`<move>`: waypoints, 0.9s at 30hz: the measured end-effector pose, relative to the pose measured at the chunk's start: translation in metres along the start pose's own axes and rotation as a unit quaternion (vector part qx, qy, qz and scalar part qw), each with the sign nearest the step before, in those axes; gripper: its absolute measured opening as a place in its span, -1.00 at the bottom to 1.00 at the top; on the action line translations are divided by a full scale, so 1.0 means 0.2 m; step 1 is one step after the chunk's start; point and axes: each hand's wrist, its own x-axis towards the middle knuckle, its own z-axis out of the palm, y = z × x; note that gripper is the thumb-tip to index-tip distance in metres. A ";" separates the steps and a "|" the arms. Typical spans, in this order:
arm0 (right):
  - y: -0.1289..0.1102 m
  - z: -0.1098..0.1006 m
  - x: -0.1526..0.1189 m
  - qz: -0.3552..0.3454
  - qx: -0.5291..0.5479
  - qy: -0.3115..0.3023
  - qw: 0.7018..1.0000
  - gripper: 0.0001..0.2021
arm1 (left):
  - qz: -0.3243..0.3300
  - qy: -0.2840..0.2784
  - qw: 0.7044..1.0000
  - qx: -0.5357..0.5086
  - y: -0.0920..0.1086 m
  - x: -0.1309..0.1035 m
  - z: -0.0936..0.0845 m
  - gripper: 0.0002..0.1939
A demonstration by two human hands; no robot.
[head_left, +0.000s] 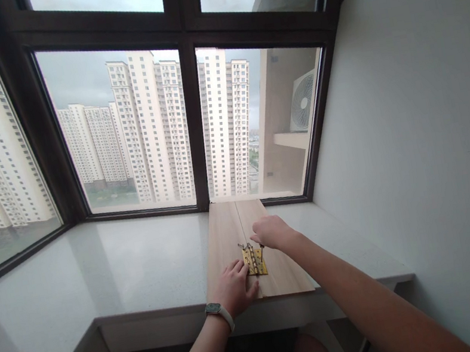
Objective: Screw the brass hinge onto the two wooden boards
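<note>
Two pale wooden boards (223,232) lie side by side on the white sill, with a narrow seam between them. Across that seam rests a brass hinge (254,262), unfolded flat. Several small screws (247,246) are at its far edge. My left hand (235,288), with a watch at the wrist, lies on the left board, fingers spread and fingertips at the hinge's left leaf. Above the right leaf, my right hand (272,232) is closed around a small screwdriver (261,251), mostly hidden by the fingers, its shaft pointing down at the leaf.
The white sill (141,265) extends to both sides of the boards, its front edge close to my forearms. Dark-framed windows (195,116) stand behind it. A plain wall (423,106) rises at the right. Below the sill is a dark recess with my legs.
</note>
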 end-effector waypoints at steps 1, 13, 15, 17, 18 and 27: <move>0.00 0.00 0.00 -0.001 -0.001 0.002 1.000 -0.62 | 0.000 -0.001 1.000 0.001 0.00 0.00 0.00 -0.55; 0.00 -0.02 -0.03 -0.002 0.002 0.007 1.000 -0.61 | 0.000 -0.004 1.000 -0.004 0.00 0.00 0.00 -0.53; 0.00 -0.01 -0.02 0.036 0.013 -0.008 0.999 -0.53 | 0.000 -0.004 1.000 -0.004 0.01 0.00 0.00 -0.54; 0.00 0.00 0.00 0.083 0.035 -0.020 0.996 -0.43 | 0.001 -0.003 1.000 -0.004 0.01 0.01 0.00 -0.55; 0.00 0.01 0.01 0.103 0.046 -0.022 0.993 -0.38 | 0.001 -0.002 1.000 -0.003 0.01 0.01 0.00 -0.56; 0.00 0.04 0.03 0.081 0.022 0.018 0.996 -0.59 | -0.002 0.001 1.000 0.002 0.00 0.00 0.01 -0.55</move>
